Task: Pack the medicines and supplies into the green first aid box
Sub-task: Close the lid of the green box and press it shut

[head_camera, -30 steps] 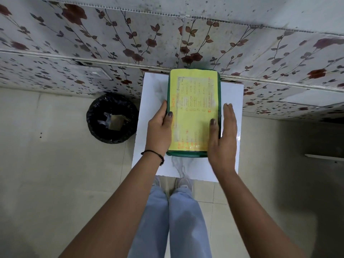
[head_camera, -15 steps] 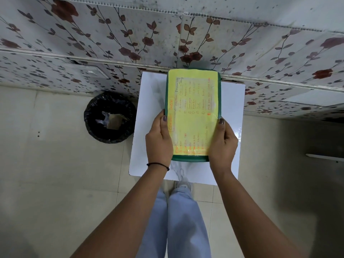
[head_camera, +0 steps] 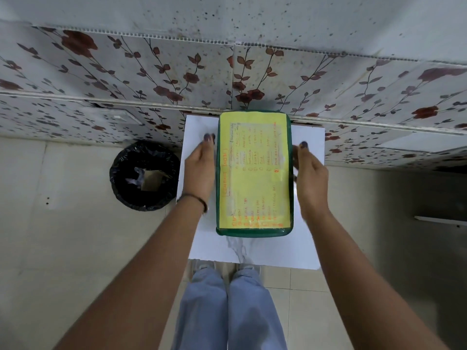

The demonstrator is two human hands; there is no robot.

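The green first aid box lies shut on the small white table, its lid covered by a yellow sheet with handwritten orange text. My left hand lies flat along the box's left side, fingers straight and pointing away from me. My right hand is stretched out the same way along the right side, slightly blurred. Neither thumb rests on the lid. No medicines or supplies show outside the box.
A black bin lined with a bag stands on the tiled floor left of the table. A floral-patterned wall rises directly behind the table. My legs in light jeans are below the table's near edge.
Both hands have come off the lid: the thumbs lifted away and the fingers straightened along the box's sides. The box stays shut on the table.
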